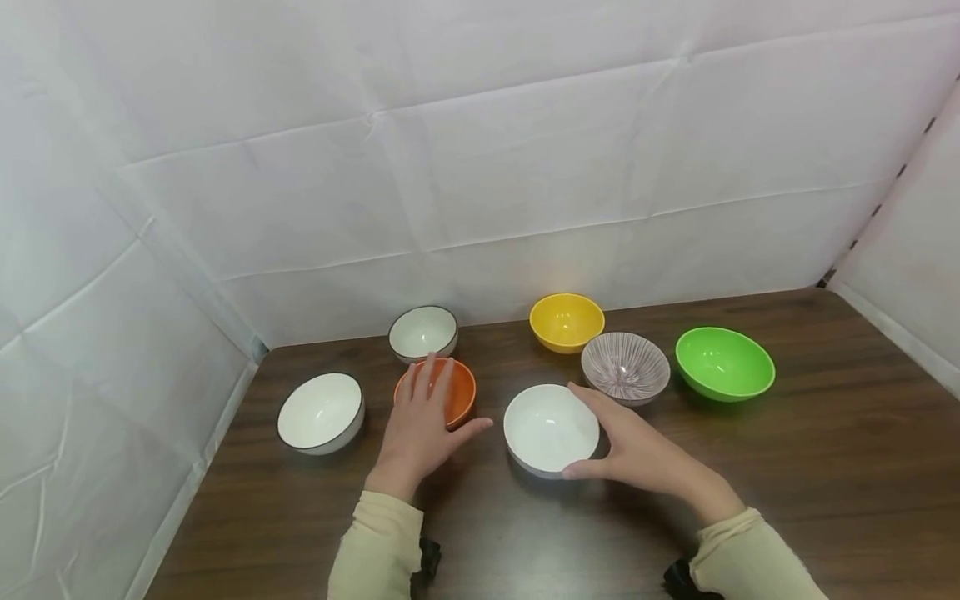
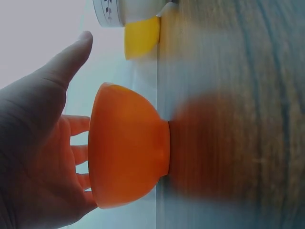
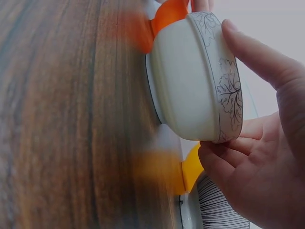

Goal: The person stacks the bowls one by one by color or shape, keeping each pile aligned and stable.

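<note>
My left hand (image 1: 418,433) reaches over the orange bowl (image 1: 461,395), fingers extended across it and thumb spread away to the right. In the left wrist view the orange bowl (image 2: 126,148) stands upright on the table, its far rim close to my fingers; contact is unclear. My right hand (image 1: 641,446) holds the white bowl (image 1: 549,429) by its right side, thumb at the near rim and fingers at the far rim. The right wrist view shows a dark leaf pattern around the outside of this white bowl (image 3: 186,81).
A dark-rimmed white bowl (image 1: 321,412) stands at left, a smaller dark-rimmed bowl (image 1: 423,330) behind the orange one. Beyond my right hand are a yellow bowl (image 1: 567,321), a striped bowl (image 1: 626,367) and a green bowl (image 1: 723,364). White cloth (image 1: 480,183) borders the wooden table (image 1: 832,433).
</note>
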Action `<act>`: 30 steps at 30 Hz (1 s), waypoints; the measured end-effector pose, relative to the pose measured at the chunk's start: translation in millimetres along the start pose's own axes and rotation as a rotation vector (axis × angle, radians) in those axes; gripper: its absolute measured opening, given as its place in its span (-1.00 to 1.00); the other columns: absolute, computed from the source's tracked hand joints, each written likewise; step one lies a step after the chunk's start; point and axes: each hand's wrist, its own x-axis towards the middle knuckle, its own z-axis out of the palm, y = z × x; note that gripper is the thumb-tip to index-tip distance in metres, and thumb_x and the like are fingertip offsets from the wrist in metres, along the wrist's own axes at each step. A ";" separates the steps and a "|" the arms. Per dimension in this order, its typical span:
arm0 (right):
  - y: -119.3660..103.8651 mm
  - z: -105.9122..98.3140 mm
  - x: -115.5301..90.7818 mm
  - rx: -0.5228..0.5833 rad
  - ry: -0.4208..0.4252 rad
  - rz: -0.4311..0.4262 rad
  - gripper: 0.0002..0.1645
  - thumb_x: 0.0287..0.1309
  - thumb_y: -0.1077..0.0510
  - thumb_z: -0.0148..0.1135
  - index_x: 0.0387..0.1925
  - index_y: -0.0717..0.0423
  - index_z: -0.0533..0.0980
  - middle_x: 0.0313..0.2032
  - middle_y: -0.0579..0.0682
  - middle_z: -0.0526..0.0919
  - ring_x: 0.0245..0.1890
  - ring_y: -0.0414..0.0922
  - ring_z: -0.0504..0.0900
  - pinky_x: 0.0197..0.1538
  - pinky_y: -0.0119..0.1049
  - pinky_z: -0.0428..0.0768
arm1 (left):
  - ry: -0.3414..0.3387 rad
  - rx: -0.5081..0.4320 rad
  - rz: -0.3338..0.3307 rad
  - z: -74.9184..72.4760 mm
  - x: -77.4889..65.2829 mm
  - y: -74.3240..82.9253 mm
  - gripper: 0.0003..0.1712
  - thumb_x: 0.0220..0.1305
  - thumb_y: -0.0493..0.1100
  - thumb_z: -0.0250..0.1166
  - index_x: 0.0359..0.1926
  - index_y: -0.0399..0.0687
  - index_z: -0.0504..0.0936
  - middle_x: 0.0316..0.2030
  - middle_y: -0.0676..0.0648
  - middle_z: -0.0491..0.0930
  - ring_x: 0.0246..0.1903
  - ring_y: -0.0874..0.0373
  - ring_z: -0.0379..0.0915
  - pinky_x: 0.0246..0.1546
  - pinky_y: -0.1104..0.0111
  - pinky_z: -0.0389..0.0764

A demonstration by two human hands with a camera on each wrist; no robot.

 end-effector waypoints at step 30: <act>1.7 -1.0 0.4 -0.001 -0.013 -0.002 0.30 -0.26 -0.26 0.50 0.38 0.34 0.13 0.37 0.31 0.24 0.32 0.16 0.25 0.32 0.25 0.29 | -0.061 -0.199 -0.152 -14.1 -2.6 -23.7 0.27 -0.13 0.26 0.45 0.49 -0.04 -0.03 0.46 -0.30 -0.08 0.36 -0.29 -0.10 0.13 -0.23 0.44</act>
